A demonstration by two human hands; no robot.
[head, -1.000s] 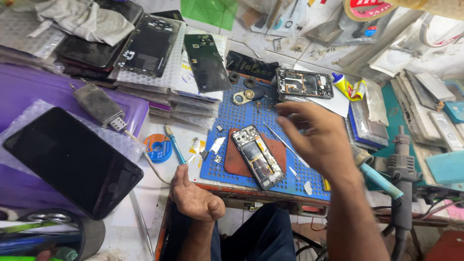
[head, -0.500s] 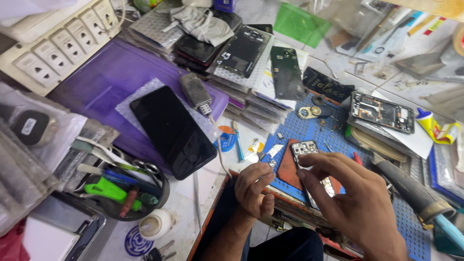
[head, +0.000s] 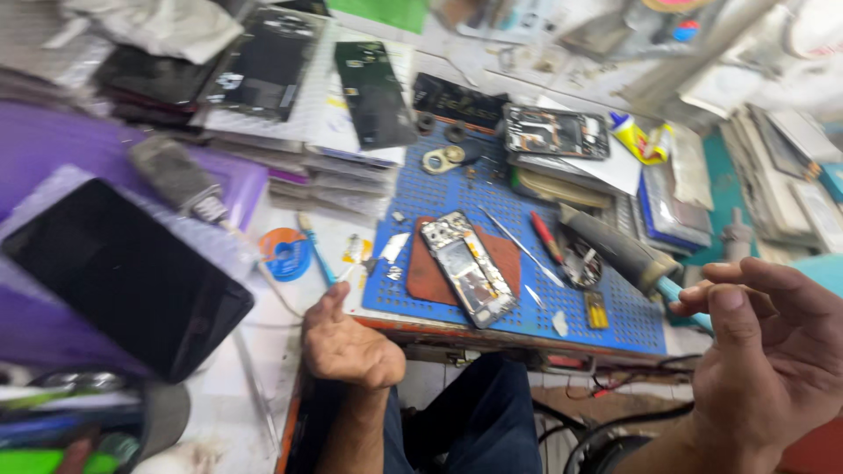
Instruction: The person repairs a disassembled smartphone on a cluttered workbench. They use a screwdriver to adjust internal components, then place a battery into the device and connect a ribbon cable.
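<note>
Resting the left hand (head: 347, 344) on the near edge of the bench, fingers curled loosely in, gripping nothing, just beside the blue perforated mat (head: 457, 197). Hovering the right hand (head: 773, 351) well off to the right of that mat, raised toward the camera, fingers bent and slightly apart, thumb near the forefinger, nothing visibly pinched between them. Lying on a brown pad (head: 421, 276) in the mat's middle, an opened phone (head: 465, 268), tilted, with tweezers (head: 518, 244) and a red-handled tool (head: 544, 237) just beside
</note>
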